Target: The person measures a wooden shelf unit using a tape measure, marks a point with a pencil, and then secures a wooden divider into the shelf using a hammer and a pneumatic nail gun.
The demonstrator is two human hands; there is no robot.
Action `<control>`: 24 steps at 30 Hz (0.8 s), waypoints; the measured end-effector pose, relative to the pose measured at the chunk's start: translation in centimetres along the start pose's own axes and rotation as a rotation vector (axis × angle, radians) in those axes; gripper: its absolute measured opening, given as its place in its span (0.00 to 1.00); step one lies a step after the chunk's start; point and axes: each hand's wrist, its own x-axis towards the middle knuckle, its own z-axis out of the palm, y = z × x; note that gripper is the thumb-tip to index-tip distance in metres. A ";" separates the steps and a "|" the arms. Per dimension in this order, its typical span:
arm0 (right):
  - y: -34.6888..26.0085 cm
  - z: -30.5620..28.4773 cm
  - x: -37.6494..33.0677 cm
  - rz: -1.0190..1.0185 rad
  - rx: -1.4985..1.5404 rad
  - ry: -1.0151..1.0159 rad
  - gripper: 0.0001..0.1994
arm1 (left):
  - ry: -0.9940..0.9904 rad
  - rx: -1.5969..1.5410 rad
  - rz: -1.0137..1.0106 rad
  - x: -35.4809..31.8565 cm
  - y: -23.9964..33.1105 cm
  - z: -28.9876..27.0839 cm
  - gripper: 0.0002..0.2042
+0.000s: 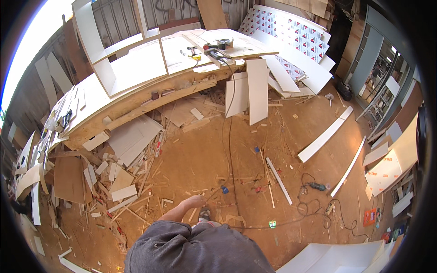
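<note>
My left hand (195,201) hangs low in front of my body, over the brown floor, at the end of a bare forearm below a dark grey sleeve. Its fingers are too small to make out, and nothing large shows in it. Below it is one shoe (205,214). My right hand does not show. Farther off stands a long workbench (182,68) with a white top. On it rest an open white cabinet frame (108,81), a yellow tape measure (196,58) and a green-and-black power tool (221,44).
Wood offcuts (123,193) lie heaped left, below the bench. A black cable (233,154) runs down from the bench across the floor. White panels (258,91) lean at its right end. To the right lie long white strips (327,135) and a corded power tool (317,186).
</note>
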 end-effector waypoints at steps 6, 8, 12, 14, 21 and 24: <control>-4.4 14.4 -5.8 0.309 1.294 -0.586 0.19 | 0.124 -0.372 -0.243 1.4 -5.7 -15.2 0.18; -14.7 19.0 -19.1 0.539 1.282 -0.844 0.19 | 0.257 -0.395 -0.442 -2.1 -6.8 -21.1 0.18; -43.4 17.6 -32.1 0.728 1.196 -1.105 0.21 | 0.506 -0.579 -0.398 -3.6 -6.8 -30.1 0.19; -54.9 14.0 -36.7 0.675 1.318 -1.202 0.19 | 0.513 -0.723 -0.300 -1.7 -3.8 -35.0 0.21; -79.7 7.5 -49.2 0.093 1.440 -1.516 0.16 | 0.706 -1.339 -0.169 9.8 -1.4 -48.2 0.30; -84.4 7.4 -53.5 -0.232 1.555 -1.628 0.18 | 0.970 -1.823 -0.009 14.1 -4.8 -52.3 0.24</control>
